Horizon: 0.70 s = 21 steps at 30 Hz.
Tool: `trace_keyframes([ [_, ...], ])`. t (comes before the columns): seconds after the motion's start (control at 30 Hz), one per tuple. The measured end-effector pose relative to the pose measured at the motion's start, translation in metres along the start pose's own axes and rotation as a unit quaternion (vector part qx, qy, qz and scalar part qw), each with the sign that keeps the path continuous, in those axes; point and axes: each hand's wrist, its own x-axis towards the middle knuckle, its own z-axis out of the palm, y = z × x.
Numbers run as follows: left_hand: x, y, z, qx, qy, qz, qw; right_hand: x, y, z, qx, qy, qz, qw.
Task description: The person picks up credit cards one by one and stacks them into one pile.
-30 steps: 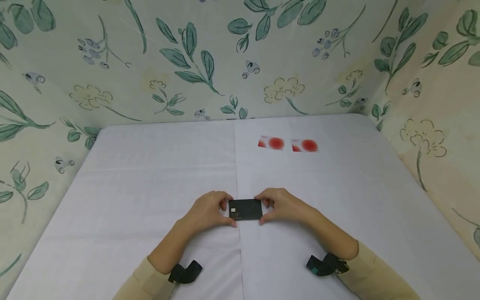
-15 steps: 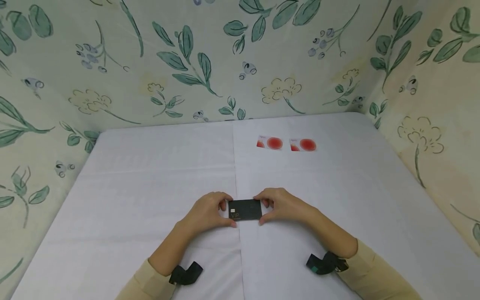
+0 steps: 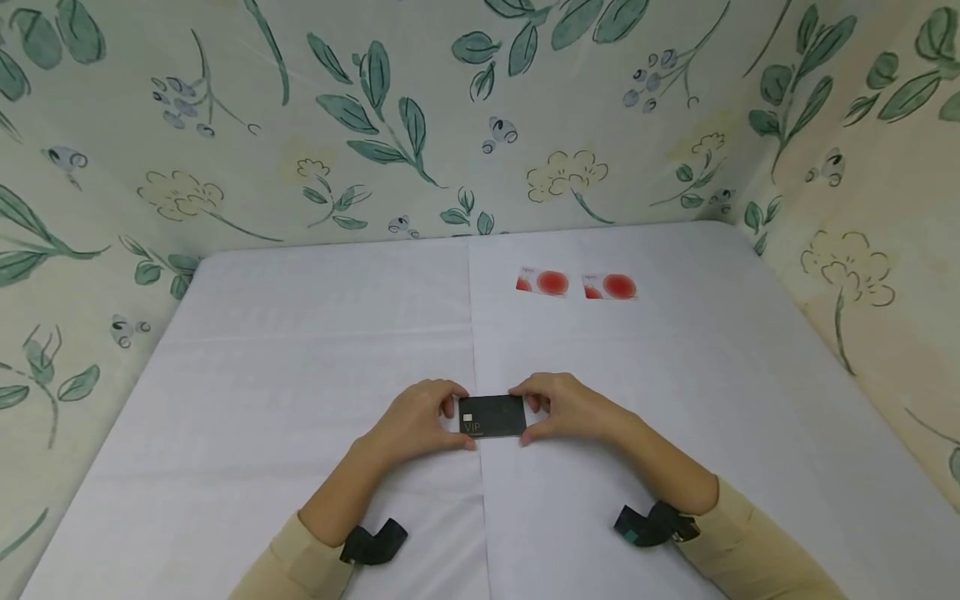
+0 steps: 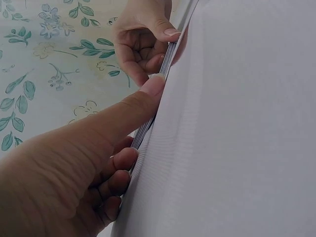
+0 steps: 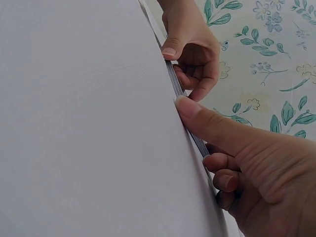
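A small stack of cards (image 3: 492,417) lies flat on the white table in the head view, its black top card marked "VIP" with a chip at the left. My left hand (image 3: 422,418) pinches the left end between thumb and fingers, and my right hand (image 3: 567,408) pinches the right end the same way. In the left wrist view the stack's layered edge (image 4: 143,133) shows between my fingers, thumb on the near long side. The right wrist view also shows that striped edge (image 5: 199,143), with the thumb pressed to it.
Two white cards with red circles lie side by side toward the back of the table, a left one (image 3: 552,283) and a right one (image 3: 619,287). A white cloth (image 3: 315,292) with creases covers the table. Leaf-patterned fabric (image 3: 465,108) hangs behind and at both sides.
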Motion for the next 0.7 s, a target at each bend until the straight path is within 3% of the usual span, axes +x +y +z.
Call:
trace_keyframes([
  [0.2, 0.0, -0.001, -0.001, -0.006, -0.01, 0.004, 0.9999, 0.0, -0.003, -0.001, 0.001, -0.003, 0.007, 1.0],
  [0.5, 0.001, 0.003, -0.006, -0.004, -0.021, -0.01, 0.9997, -0.001, -0.003, -0.009, 0.02, -0.018, 0.052, 0.9983],
  [0.7, 0.001, 0.008, -0.011, -0.031, -0.011, -0.016, 0.9993, -0.002, 0.002, -0.02, 0.024, -0.005, 0.057, 0.9981],
])
